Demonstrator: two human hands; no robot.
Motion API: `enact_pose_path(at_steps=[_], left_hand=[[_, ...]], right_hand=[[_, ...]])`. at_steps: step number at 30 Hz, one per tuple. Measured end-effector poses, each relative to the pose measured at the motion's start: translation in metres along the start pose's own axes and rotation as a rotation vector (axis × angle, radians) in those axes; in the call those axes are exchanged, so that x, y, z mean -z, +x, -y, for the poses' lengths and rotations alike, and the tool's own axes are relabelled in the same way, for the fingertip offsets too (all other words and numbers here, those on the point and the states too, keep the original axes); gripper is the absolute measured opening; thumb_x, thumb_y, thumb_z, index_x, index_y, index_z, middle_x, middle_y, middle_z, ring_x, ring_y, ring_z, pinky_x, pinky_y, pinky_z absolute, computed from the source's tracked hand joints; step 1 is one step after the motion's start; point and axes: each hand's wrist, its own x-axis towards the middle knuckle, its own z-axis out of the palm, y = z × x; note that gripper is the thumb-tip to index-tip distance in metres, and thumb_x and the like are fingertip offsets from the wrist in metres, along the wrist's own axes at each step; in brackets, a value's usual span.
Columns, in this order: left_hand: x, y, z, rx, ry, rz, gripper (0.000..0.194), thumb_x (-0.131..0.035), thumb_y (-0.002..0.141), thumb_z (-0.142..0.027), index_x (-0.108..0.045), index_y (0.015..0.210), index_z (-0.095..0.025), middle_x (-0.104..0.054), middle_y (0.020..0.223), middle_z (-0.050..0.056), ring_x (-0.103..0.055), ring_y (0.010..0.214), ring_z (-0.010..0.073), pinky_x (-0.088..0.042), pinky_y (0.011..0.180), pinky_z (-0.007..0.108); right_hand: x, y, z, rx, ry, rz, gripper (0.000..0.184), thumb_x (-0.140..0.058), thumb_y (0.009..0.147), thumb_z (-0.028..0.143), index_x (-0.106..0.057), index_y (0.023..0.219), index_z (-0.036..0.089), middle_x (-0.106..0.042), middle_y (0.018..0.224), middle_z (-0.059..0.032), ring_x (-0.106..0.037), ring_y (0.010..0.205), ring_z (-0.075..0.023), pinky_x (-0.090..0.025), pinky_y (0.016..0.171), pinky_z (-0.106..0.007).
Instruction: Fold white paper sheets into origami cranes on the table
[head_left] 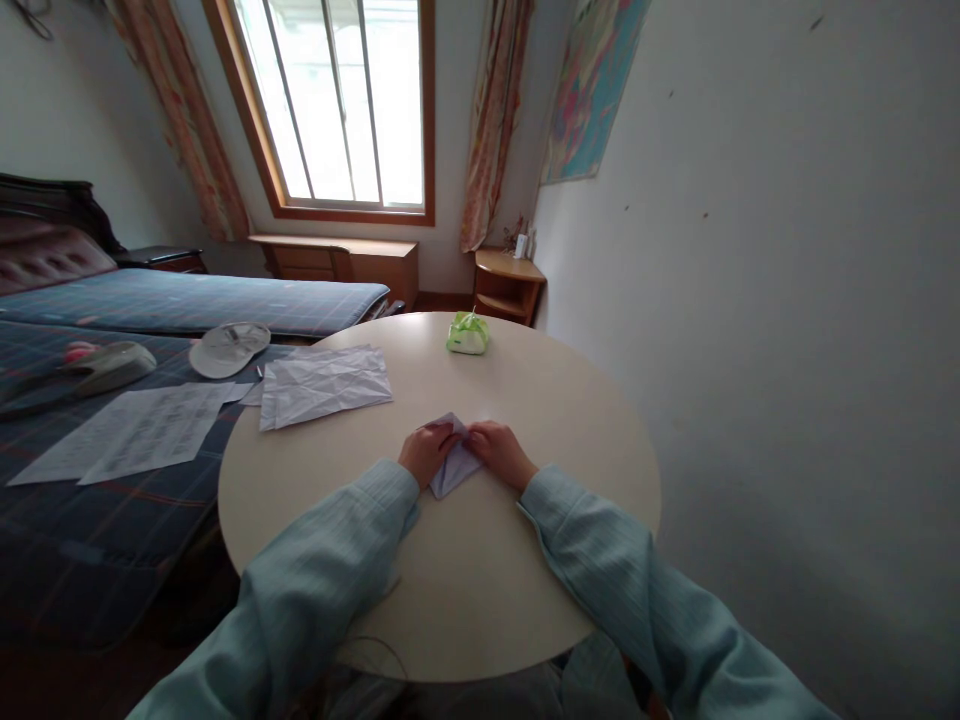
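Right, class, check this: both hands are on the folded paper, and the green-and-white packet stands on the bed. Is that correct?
Not quite: the head view shows the green-and-white packet on the round table, not the bed. Both hands are indeed on the folded paper.

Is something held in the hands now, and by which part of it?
Yes: the folded paper, with the left hand at its left edge and the right hand at its upper right.
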Motion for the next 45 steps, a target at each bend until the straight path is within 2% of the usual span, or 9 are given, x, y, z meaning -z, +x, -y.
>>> enact_pose_path(at_steps=[5, 9, 16, 21, 24, 27, 29, 34, 45], left_hand=[[0.002, 0.0, -0.002, 0.01, -0.085, -0.068, 0.023, -0.041, 0.08, -0.034, -0.058, 0.091, -0.021, -0.064, 0.084, 0.003, -0.059, 0.071, 0.0133, -0.044, 0.067, 0.024], [0.003, -0.001, -0.003, 0.011, -0.135, -0.126, 0.021, -0.041, 0.08, -0.031, -0.057, 0.089, -0.02, -0.064, 0.086, 0.003, -0.058, 0.072, 0.0123, -0.045, 0.067, 0.023], [0.007, -0.002, -0.004, -0.093, -0.174, -0.286, 0.019, -0.043, 0.08, -0.03, -0.053, 0.092, -0.02, -0.059, 0.093, 0.004, -0.054, 0.089, 0.0133, -0.043, 0.08, 0.025], [0.018, -0.001, -0.009, -0.147, -0.145, -0.473, 0.046, -0.054, 0.071, -0.034, -0.041, 0.111, -0.017, -0.045, 0.117, 0.011, -0.04, 0.111, 0.0198, -0.035, 0.093, 0.035], [0.02, 0.0, -0.009, -0.165, -0.213, -0.36, 0.05, -0.058, 0.068, -0.035, -0.04, 0.113, -0.02, -0.049, 0.115, 0.008, -0.046, 0.106, 0.0184, -0.04, 0.089, 0.032], [0.017, -0.001, -0.008, -0.129, -0.257, -0.175, 0.033, -0.056, 0.07, -0.034, -0.05, 0.101, -0.024, -0.062, 0.093, 0.0, -0.058, 0.085, 0.0139, -0.046, 0.077, 0.026], [0.014, -0.001, -0.007, -0.1, -0.248, -0.128, 0.019, -0.053, 0.072, -0.032, -0.056, 0.09, -0.025, -0.065, 0.081, -0.003, -0.059, 0.075, 0.0121, -0.046, 0.071, 0.023], [0.013, -0.002, -0.005, -0.098, -0.221, -0.141, 0.013, -0.049, 0.076, -0.029, -0.06, 0.079, -0.024, -0.065, 0.077, -0.002, -0.059, 0.072, 0.0108, -0.045, 0.067, 0.02], [0.02, -0.005, -0.01, -0.07, -0.206, -0.174, 0.031, -0.035, 0.083, -0.033, -0.063, 0.079, -0.021, -0.066, 0.08, 0.002, -0.06, 0.074, 0.0118, -0.044, 0.069, 0.021]], right_hand=[[0.0, 0.001, 0.0, -0.007, -0.053, -0.012, 0.016, -0.051, 0.075, 0.028, -0.064, 0.072, 0.019, -0.063, 0.072, -0.0036, -0.055, 0.071, -0.0148, -0.04, 0.065, -0.023], [0.001, 0.002, 0.001, -0.005, -0.026, -0.003, 0.016, -0.049, 0.076, 0.025, -0.064, 0.074, 0.02, -0.063, 0.072, -0.0027, -0.055, 0.069, -0.0136, -0.04, 0.064, -0.023], [0.001, 0.002, 0.0, -0.009, -0.062, 0.004, 0.016, -0.048, 0.077, 0.021, -0.062, 0.071, 0.018, -0.061, 0.068, -0.0028, -0.053, 0.065, -0.0131, -0.038, 0.061, -0.022], [0.0, 0.001, 0.001, 0.021, -0.106, 0.008, 0.018, -0.047, 0.079, 0.021, -0.06, 0.067, 0.017, -0.058, 0.066, -0.0026, -0.051, 0.064, -0.0116, -0.037, 0.059, -0.021], [0.0, 0.0, 0.003, 0.075, -0.142, 0.028, 0.019, -0.047, 0.079, 0.02, -0.059, 0.065, 0.016, -0.057, 0.066, -0.0031, -0.051, 0.065, -0.0113, -0.037, 0.06, -0.02], [0.0, 0.0, 0.004, 0.121, -0.152, 0.04, 0.014, -0.048, 0.078, 0.019, -0.06, 0.072, 0.016, -0.059, 0.07, -0.0034, -0.052, 0.07, -0.0119, -0.038, 0.065, -0.02], [0.0, 0.0, 0.003, 0.118, -0.147, 0.047, 0.014, -0.047, 0.079, 0.019, -0.061, 0.077, 0.017, -0.06, 0.073, -0.0033, -0.053, 0.073, -0.0118, -0.038, 0.066, -0.02], [-0.001, 0.0, 0.003, 0.053, -0.158, 0.043, 0.017, -0.045, 0.08, 0.021, -0.061, 0.075, 0.017, -0.06, 0.072, -0.0041, -0.053, 0.069, -0.0116, -0.038, 0.064, -0.02], [0.0, 0.0, 0.006, 0.012, -0.091, 0.019, 0.014, -0.048, 0.078, 0.021, -0.062, 0.075, 0.018, -0.06, 0.071, -0.0032, -0.053, 0.068, -0.0114, -0.037, 0.064, -0.02]])
